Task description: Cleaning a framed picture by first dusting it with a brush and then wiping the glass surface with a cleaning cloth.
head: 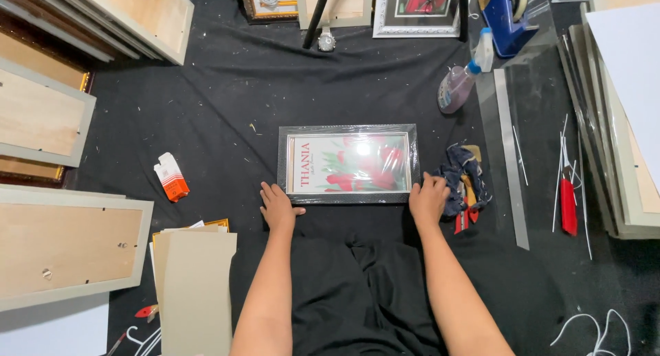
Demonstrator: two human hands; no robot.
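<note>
picture frame (348, 164), black moulding, wrapped in shiny clear film, lies flat on the black cloth (206, 108) in front of my knees, red flower print facing up. going left to right: stacked frame backs (65, 242) with pale grey borders sit far left, well apart from the work. a small orange and white box (170, 177) lies between them and me. a pile of grey card sheets (196, 287) rests near my left forearm.

my left hand (278, 207) is flat on the cloth just beside the frame's near left corner, fingers spread and relaxed, holding nothing, fingertips close to the edge but i can't tell if they touch it. my right hand (429, 198) is on the near right corner, fingers curled down over the film and moulding, pressing rather than gripping, nothing held inside it.

right of that hand: a dark bunched rag (459, 174), red-handled pliers (465, 217) partly under it, a long metal ruler (511, 156), a red-handled cutter (568, 205), a spray bottle (462, 77) further back, a blue tape dispenser (505, 15) at the top.

judgement: to handle the wrap cleanly i'd say keep both palms low and even at the two near corners, pull film taut without dragging the frame, and avoid pressing the glass centre. glare hides the film seams, so i can't tell where the edges lie.
</note>
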